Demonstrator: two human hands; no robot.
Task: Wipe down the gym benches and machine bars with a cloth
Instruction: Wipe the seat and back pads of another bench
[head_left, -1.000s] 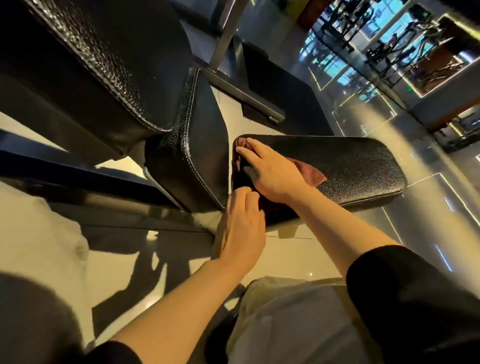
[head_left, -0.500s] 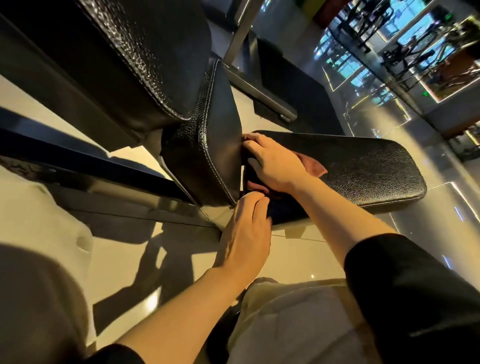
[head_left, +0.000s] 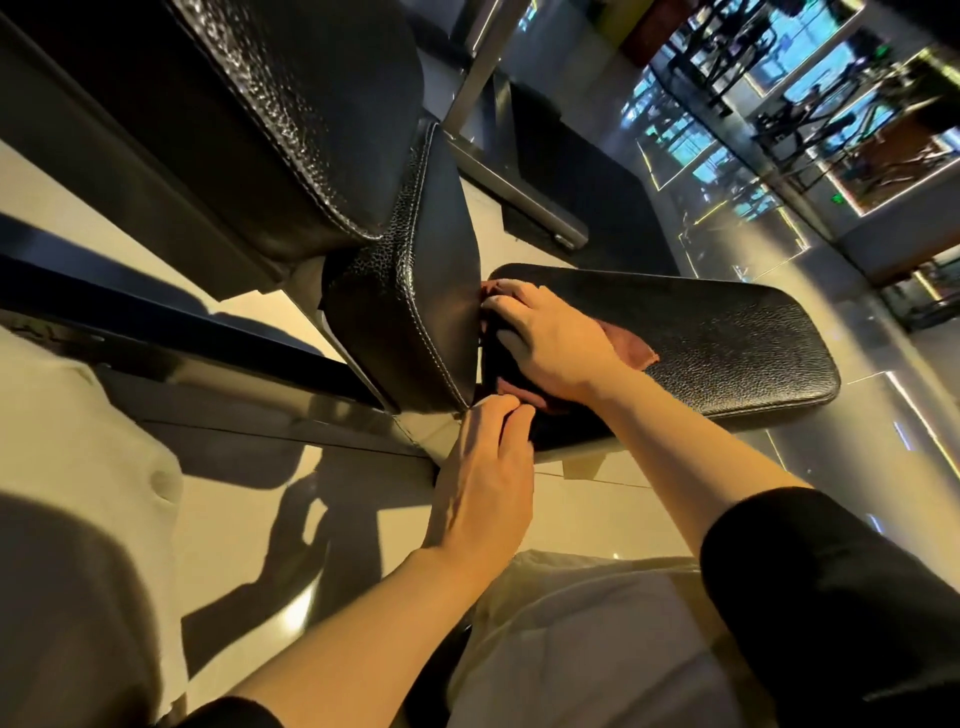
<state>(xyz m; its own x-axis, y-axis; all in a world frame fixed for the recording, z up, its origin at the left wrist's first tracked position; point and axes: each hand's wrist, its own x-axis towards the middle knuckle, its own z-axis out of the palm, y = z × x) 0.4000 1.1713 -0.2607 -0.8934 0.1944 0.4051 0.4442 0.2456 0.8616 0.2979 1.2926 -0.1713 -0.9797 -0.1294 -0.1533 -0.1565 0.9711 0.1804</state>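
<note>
Wiping is going on right at the gap where two black pads meet. The right hand (head_left: 550, 340) is lying flat on a reddish-brown cloth (head_left: 631, 345), fingers out straight, and is pressing it onto the flat bench pad (head_left: 727, 332). The cloth is sitting under that palm, with one corner sticking out past the wrist side and a bit showing at the fingertips. The left hand (head_left: 483, 478) is resting on the near edge of the same pad, just below the right hand, fingers bent a little over the rim and holding nothing.

I think the job is only partly done. The long stretch of pad beyond the right hand is looking shiny, but I cannot tell if it is clean yet. The tilted seat pad (head_left: 410, 291) beside the fingertips, the big back pad (head_left: 291, 119) above it and the grey metal bar (head_left: 514, 195) farther off are probably still waiting.

No bucket, bin or bottle is showing anywhere.
</note>
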